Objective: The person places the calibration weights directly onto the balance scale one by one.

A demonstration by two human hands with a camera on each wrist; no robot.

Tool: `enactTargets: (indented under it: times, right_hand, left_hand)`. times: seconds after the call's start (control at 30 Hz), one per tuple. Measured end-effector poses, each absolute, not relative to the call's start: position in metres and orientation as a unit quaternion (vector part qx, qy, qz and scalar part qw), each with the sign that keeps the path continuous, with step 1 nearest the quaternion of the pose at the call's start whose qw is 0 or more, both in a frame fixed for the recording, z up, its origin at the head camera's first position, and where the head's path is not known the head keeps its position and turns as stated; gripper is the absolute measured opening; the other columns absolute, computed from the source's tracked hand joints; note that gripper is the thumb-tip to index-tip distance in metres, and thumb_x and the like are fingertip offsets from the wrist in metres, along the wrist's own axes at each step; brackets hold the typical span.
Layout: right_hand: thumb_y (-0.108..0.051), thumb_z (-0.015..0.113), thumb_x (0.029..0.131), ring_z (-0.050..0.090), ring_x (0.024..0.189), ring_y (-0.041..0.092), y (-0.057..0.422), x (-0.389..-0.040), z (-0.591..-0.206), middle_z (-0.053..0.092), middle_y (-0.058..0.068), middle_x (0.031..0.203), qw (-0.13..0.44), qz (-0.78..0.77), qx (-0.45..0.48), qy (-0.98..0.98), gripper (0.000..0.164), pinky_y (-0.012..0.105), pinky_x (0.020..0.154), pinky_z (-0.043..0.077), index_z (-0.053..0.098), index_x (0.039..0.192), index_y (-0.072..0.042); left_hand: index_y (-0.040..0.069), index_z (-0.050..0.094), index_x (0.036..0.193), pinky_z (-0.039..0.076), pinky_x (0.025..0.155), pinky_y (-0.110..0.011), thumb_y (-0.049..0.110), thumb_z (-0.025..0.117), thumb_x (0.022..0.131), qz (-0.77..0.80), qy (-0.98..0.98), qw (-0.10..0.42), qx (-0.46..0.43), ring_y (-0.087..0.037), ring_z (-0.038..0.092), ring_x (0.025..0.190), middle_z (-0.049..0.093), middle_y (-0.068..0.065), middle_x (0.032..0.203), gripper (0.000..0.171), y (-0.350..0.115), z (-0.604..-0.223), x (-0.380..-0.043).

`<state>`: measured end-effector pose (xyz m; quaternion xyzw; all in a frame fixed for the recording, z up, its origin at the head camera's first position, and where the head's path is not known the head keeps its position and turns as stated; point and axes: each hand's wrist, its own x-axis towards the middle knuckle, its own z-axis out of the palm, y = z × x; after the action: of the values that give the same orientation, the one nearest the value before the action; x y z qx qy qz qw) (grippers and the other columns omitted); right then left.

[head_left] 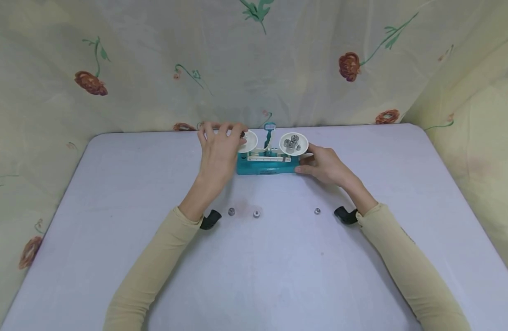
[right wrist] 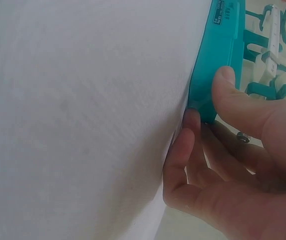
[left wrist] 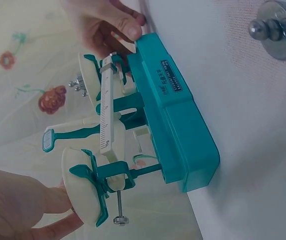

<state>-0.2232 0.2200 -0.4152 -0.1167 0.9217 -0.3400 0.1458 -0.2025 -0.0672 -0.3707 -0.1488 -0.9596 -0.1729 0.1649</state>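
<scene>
A teal balance scale [head_left: 268,166] with two white pans stands near the table's far edge. My left hand [head_left: 221,149] is over the left pan [head_left: 250,141], its thumb and finger pinching a small dark object [head_left: 242,134], mostly hidden by the fingers. In the left wrist view, those fingers [left wrist: 58,200] are at the pan's rim. Several metal weights [head_left: 293,143] sit in the right pan [head_left: 282,146]. My right hand [head_left: 326,164] grips the right end of the base, thumb on its front face, as the right wrist view shows the teal base [right wrist: 217,55] close up.
Three small metal weights lie on the white table [head_left: 254,276]: one weight [head_left: 231,211] at left, another weight [head_left: 256,214] beside it, a third weight [head_left: 317,211] to the right. Behind the table hangs a flowered curtain [head_left: 254,69]. Black wrist-camera mounts [head_left: 346,215] stick out below both wrists.
</scene>
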Motion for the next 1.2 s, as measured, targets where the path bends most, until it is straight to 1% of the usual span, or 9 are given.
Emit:
enactTargets:
  times: [0.3,0.6,0.87,1.07,1.2]
  right_hand:
    - [-0.020,0.075,0.103,0.062,0.139,0.047,0.221,-0.222,-0.415,0.063,0.028,0.148,0.143,-0.334,-0.121,0.924,0.072,0.061,0.120,0.047,0.041,0.164,-0.004]
    - [-0.021,0.075,0.103,0.061,0.139,0.047,0.221,-0.222,-0.416,0.065,0.028,0.145,0.143,-0.333,-0.122,0.924,0.070,0.061,0.120,0.047,0.042,0.162,-0.004]
    - [-0.020,0.075,0.103,0.062,0.139,0.047,0.222,-0.223,-0.418,0.065,0.028,0.145,0.142,-0.333,-0.121,0.924,0.072,0.061,0.120,0.047,0.040,0.164,-0.004]
    - [-0.018,0.075,0.103,0.061,0.140,0.047,0.222,-0.223,-0.417,0.064,0.028,0.145,0.143,-0.333,-0.119,0.924,0.073,0.060,0.120,0.048,0.039,0.165,-0.004]
    - [-0.019,0.075,0.103,0.061,0.140,0.047,0.222,-0.223,-0.417,0.064,0.028,0.145,0.143,-0.332,-0.118,0.925,0.074,0.060,0.119,0.048,0.038,0.165,-0.004]
  left_hand:
    - [0.014,0.070,0.135,0.027,0.123,-0.065,0.031,0.065,0.107,-0.191,-0.957,0.159,-0.147,-0.046,0.043,0.141,0.066,-0.017,0.143,0.033,-0.070,-0.367,-0.202]
    - [0.016,0.071,0.133,0.029,0.119,-0.064,0.034,0.067,0.106,-0.196,-0.958,0.152,-0.143,-0.046,0.042,0.142,0.062,-0.017,0.147,0.033,-0.073,-0.361,-0.196]
    - [0.017,0.070,0.133,0.032,0.114,-0.063,0.034,0.069,0.105,-0.196,-0.956,0.151,-0.156,-0.044,0.043,0.139,0.061,-0.017,0.147,0.033,-0.074,-0.355,-0.186]
    - [0.018,0.071,0.132,0.032,0.116,-0.063,0.033,0.071,0.104,-0.186,-0.956,0.149,-0.174,-0.042,0.044,0.138,0.061,-0.015,0.146,0.031,-0.072,-0.354,-0.175]
    - [0.017,0.072,0.129,0.033,0.116,-0.064,0.033,0.071,0.104,-0.187,-0.952,0.153,-0.185,-0.044,0.046,0.137,0.062,-0.015,0.144,0.029,-0.071,-0.353,-0.168]
